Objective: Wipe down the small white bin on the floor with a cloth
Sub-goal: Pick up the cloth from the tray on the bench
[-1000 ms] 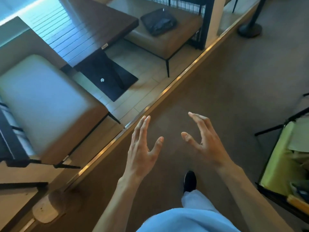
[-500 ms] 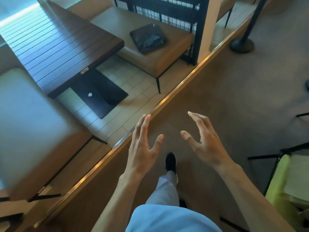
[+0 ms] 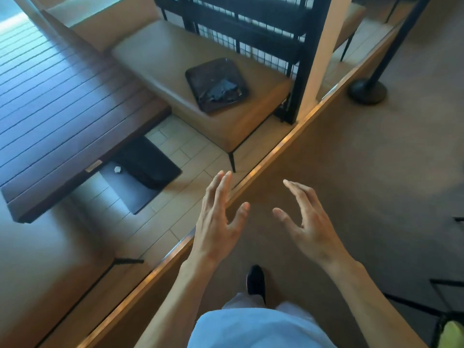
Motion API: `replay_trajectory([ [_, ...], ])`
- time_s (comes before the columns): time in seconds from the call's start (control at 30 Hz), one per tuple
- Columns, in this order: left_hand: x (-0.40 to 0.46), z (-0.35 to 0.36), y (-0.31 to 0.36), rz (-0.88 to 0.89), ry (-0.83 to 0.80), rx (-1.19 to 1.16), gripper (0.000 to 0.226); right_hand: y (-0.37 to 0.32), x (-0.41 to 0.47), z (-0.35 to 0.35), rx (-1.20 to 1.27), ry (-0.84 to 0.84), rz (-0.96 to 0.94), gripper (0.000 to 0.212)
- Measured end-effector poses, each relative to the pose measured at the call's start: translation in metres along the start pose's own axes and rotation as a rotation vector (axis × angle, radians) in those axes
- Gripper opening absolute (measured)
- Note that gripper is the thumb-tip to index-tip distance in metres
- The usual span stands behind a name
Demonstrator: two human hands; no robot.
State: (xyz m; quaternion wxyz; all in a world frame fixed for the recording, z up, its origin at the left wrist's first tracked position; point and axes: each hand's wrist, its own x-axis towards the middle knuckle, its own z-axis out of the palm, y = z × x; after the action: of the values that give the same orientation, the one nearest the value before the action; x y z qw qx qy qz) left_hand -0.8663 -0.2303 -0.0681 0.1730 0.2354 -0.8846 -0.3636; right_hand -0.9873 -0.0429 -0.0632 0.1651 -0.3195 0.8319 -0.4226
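Observation:
No white bin and no cloth show in the head view. My left hand [image 3: 218, 219] is held out in front of me with the fingers spread and nothing in it. My right hand [image 3: 305, 222] hovers beside it, fingers apart and slightly curled, also holding nothing. Both hands float above the brown carpet [image 3: 364, 172], near the metal strip where carpet meets tile. My black shoe [image 3: 255, 281] stands on the carpet below the hands.
A dark slatted table [image 3: 62, 116] and tan benches [image 3: 175, 61] stand on the tiled floor at left; a dark tray [image 3: 216, 84] lies on the far bench. A black railing and pale post [image 3: 316, 54] rise ahead. A stanchion base [image 3: 367, 91] sits at right.
I have walked forward along the carpet: the table, benches and post have slid toward me and the cart at right has dropped out of view. Both hands stay open in the same pose.

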Motion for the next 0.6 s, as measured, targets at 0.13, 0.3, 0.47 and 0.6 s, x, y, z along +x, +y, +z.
replay_trajectory([
  [0.13, 0.067, 0.002, -0.003, 0.021, 0.024, 0.021, 0.074, 0.005, 0.064, -0.011, 0.018, 0.002, 0.001, 0.071],
  [0.3, 0.135, 0.011, -0.01, 0.002, 0.024, 0.02, 0.072, 0.018, 0.137, -0.023, 0.029, 0.007, -0.002, 0.069],
  [0.47, 0.2, 0.029, -0.012, -0.029, 0.044, 0.038, 0.071, 0.041, 0.212, -0.039, 0.039, -0.023, -0.014, 0.072],
  [0.6, 0.26, 0.051, -0.014, -0.084, 0.07, 0.043, 0.071, 0.061, 0.287, -0.056, 0.061, -0.067, -0.02, 0.074],
])
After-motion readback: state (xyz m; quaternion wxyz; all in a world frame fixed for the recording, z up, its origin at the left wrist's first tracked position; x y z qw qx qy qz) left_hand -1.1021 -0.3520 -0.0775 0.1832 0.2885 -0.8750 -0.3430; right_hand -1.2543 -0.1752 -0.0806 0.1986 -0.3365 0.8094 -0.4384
